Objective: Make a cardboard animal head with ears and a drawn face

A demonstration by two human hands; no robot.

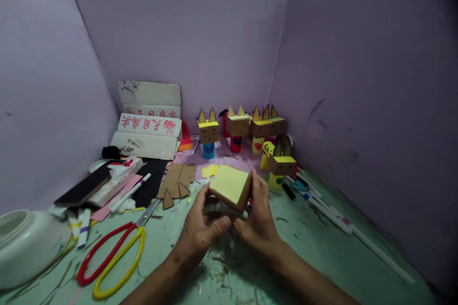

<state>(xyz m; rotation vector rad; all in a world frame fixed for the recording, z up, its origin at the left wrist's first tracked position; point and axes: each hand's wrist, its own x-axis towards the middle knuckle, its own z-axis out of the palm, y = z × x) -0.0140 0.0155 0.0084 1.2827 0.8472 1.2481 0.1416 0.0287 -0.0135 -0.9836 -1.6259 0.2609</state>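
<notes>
Between my two hands is a small cardboard box with pale yellow paper on its top and bare brown sides. My left hand grips its left edge, the thumb lying in front of it. On the right side, my right hand closes on the box with fingers along its wall. The underside is hidden. Two cut cardboard ears lie by a flat cardboard piece to the left. Behind the box stand several cardboard-headed figures with pointed ears, one on a blue tube.
Large red-and-yellow scissors lie at the front left, near a white bowl. Folded white cardboard leans at the back left. Markers and a long white stick lie on the right. Purple panels enclose the table on three sides.
</notes>
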